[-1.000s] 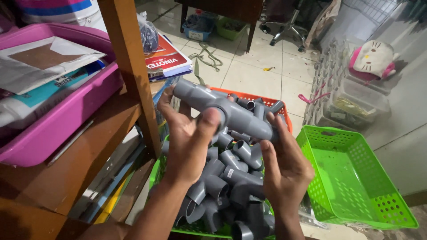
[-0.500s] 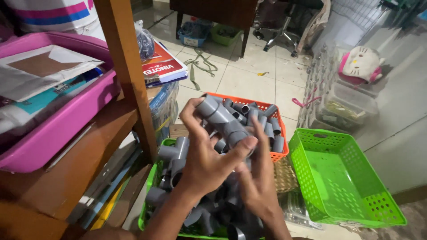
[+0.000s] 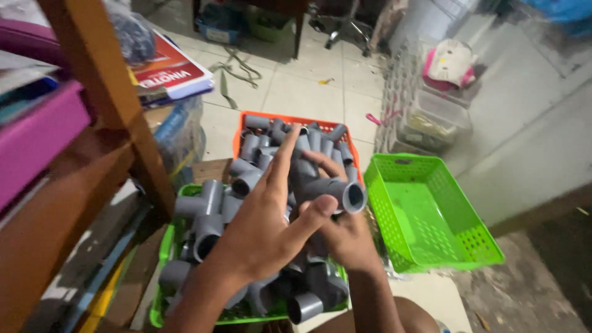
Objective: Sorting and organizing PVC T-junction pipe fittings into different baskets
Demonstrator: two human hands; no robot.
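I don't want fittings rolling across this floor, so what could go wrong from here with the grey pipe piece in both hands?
The grey pipe fitting is held above the heaped green basket, with the left hand touching it by spread fingers; it might slip. Fittings in that basket are piled above its rim, so a dropped piece could knock others onto the tiled floor. The wooden shelf post stands close to the left arm and could be bumped.

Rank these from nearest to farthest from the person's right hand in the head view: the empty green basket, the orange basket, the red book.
From the right hand:
1. Empty green basket, just to its right.
2. Orange basket, beyond it, full of grey pipe fittings.
3. Red book, far upper left on the shelf.
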